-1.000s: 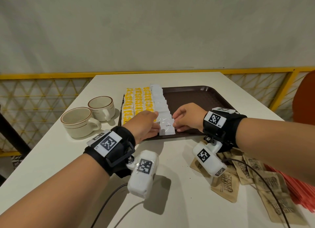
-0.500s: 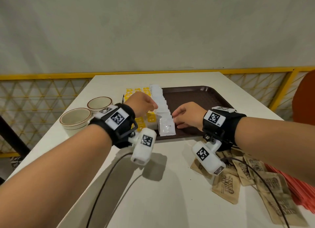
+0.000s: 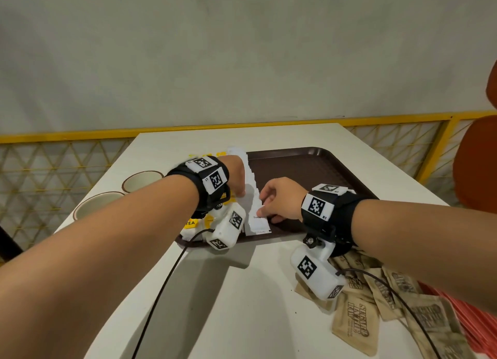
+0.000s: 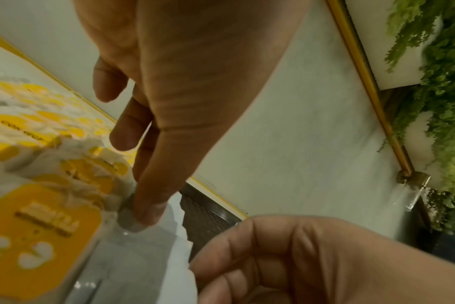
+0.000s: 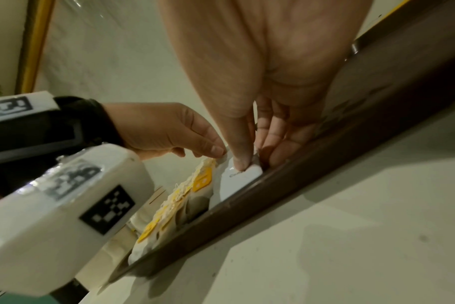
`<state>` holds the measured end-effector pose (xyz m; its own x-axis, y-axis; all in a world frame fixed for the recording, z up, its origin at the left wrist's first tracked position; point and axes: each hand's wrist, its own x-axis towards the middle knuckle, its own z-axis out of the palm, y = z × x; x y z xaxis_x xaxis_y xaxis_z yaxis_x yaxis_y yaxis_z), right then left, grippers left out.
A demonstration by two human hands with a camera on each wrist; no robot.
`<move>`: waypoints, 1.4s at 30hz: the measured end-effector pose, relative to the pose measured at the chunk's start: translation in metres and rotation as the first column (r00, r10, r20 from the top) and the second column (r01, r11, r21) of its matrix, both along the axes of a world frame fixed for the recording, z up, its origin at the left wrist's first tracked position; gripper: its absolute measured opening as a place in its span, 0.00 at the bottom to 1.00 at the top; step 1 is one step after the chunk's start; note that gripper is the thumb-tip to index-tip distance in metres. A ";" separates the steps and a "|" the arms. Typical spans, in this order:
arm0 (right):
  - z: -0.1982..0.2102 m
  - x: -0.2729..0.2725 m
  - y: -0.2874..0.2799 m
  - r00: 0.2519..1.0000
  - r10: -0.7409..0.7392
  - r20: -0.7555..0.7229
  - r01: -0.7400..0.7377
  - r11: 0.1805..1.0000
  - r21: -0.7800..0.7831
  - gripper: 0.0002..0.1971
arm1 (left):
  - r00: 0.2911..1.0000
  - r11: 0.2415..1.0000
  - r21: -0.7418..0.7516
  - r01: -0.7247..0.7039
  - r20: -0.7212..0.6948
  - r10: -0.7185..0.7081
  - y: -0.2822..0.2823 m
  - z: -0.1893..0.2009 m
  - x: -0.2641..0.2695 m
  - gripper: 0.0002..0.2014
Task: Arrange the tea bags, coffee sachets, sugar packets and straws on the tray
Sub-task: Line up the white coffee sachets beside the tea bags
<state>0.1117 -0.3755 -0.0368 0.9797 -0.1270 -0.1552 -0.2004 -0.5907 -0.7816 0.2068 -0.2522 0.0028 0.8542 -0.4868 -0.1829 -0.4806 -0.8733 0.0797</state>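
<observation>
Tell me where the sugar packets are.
Head view, near right: the sugar packets lie scattered on the white table, off the tray, just in front of its near edge, beside the red straws.
</observation>
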 end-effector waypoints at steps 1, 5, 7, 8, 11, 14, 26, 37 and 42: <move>0.000 0.001 0.000 1.000 0.002 0.003 -0.002 1.000 -0.006 0.13 | 1.000 1.000 0.009 0.003 -0.003 -0.003 0.000 -0.001 0.001 0.13; -0.001 0.006 0.000 1.000 0.006 0.027 -0.006 1.000 -0.013 0.14 | 1.000 0.999 0.045 0.010 0.008 -0.010 -0.002 -0.005 0.004 0.12; -0.001 0.007 0.000 0.999 0.019 0.031 -0.019 1.000 -0.009 0.14 | 1.000 0.998 0.063 0.016 0.015 -0.017 -0.003 -0.005 0.005 0.10; -0.001 0.007 0.000 0.999 0.025 0.028 -0.025 1.000 -0.007 0.14 | 0.999 0.998 0.065 0.022 0.021 -0.024 -0.003 -0.005 0.005 0.09; 0.000 0.008 -0.002 0.999 0.046 0.005 -0.046 0.999 0.005 0.13 | 0.999 0.997 0.066 0.030 0.013 -0.031 -0.002 -0.007 0.006 0.10; 0.000 0.007 -0.003 0.998 0.056 -0.005 -0.056 0.998 0.006 0.12 | 0.999 1.000 0.010 0.030 0.035 -0.030 -0.001 -0.005 0.007 0.11; 0.003 -0.003 -0.004 0.999 0.045 -0.018 -0.045 0.999 0.007 0.16 | 0.998 0.998 0.011 0.054 -0.028 -0.054 0.000 -0.004 -0.001 0.17; 0.007 -0.007 -0.001 1.000 0.014 0.014 -0.014 1.000 0.014 0.17 | 1.000 0.999 0.051 0.012 -0.021 -0.011 -0.002 -0.004 -0.007 0.13; 0.010 -0.011 -0.006 1.000 -0.028 0.011 0.027 0.994 0.105 0.13 | 0.991 0.950 -0.300 -0.085 -0.121 0.051 0.010 0.017 -0.028 0.10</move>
<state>0.1003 -0.3814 -0.0264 0.9780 -0.1375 -0.1569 -0.2053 -0.5001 -0.8413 0.1784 -0.2427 0.0199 0.8702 -0.4753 -0.1302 -0.3940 -0.8297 0.3955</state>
